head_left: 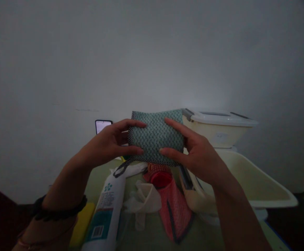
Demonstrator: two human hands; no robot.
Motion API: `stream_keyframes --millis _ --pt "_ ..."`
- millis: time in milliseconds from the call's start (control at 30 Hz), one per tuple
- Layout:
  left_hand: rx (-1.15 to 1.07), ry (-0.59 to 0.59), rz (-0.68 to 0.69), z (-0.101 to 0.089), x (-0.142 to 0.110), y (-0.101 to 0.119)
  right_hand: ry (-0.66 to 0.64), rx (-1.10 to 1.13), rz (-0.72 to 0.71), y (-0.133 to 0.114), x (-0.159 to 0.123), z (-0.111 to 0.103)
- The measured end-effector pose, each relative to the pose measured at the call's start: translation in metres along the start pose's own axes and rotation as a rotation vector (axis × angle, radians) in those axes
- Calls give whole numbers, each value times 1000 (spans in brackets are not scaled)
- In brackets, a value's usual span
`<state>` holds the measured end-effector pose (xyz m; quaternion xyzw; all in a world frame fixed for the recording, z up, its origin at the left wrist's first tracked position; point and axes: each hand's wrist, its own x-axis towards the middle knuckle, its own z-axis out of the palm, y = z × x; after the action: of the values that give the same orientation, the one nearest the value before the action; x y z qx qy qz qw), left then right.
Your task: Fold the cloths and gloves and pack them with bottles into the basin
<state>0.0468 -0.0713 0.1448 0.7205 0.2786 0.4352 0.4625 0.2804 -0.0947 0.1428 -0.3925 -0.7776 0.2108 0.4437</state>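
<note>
A folded green woven cleaning cloth [156, 134] with a black-and-white checked edge is held up at the middle of the view. A checked hanging loop dangles from its lower left corner. My left hand [115, 139] grips the cloth's left side, fingers above and thumb below. On the right side, my right hand [194, 148] holds it in the same way, with forefinger and thumb spread over the front face. Below the cloth lie a similar red cloth [176, 209] with a dark edge and a crumpled white strip [148, 198]. The hands hide the cloth's back.
At the left stands a long white package [105, 209] with a teal label, beside a yellow item [82, 223]. A phone [103, 124] leans against the wall. To the right are a lidded cream box [214, 130] and an open cream bin [261, 177] on the green tabletop [133, 240].
</note>
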Motion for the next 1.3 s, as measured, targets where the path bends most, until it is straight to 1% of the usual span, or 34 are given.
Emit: stream_keyframes --millis 100,233,333,400,467,533,567,667,733,800,867,933,1000,1100,1167,1233,1300 --pt "84 21 55 0 0 0 5 20 -24 2 -1 -3" --pt "191 85 131 2 1 -1 88 45 -14 4 -1 -6" --pt "276 174 123 4 2 -1 91 21 -10 2 -1 -5" --pt "307 211 105 5 2 -2 95 -13 -28 0 -1 -3" --pt "291 200 87 6 2 -2 98 -17 -54 -2 -1 -1" --pt "224 179 69 5 2 0 92 11 -57 -4 -2 0" --pt "180 188 65 5 2 0 98 43 -49 -4 -1 1" --pt "55 291 64 6 3 1 147 246 13 -3 1 2" --pt "-19 323 40 7 4 -1 155 414 61 0 3 2" --pt "-82 289 -2 9 7 -4 92 507 106 4 4 0" --pt "-137 261 -32 11 9 -7 -21 533 142 7 4 -2" --pt "-180 264 -52 11 10 -9 -134 539 166 9 3 -3" --pt "-215 261 -66 10 10 -10 -203 558 169 9 2 -4" --pt "-257 184 -72 7 8 -12 -241 581 158 6 0 -4" --pt "-284 141 -49 6 5 -12 -239 576 152 4 -2 -5" --pt "-306 163 -37 7 2 -13 -223 554 144 3 -2 -6" --pt "-313 184 -60 8 -1 -13 -212 513 120 3 -2 -7"
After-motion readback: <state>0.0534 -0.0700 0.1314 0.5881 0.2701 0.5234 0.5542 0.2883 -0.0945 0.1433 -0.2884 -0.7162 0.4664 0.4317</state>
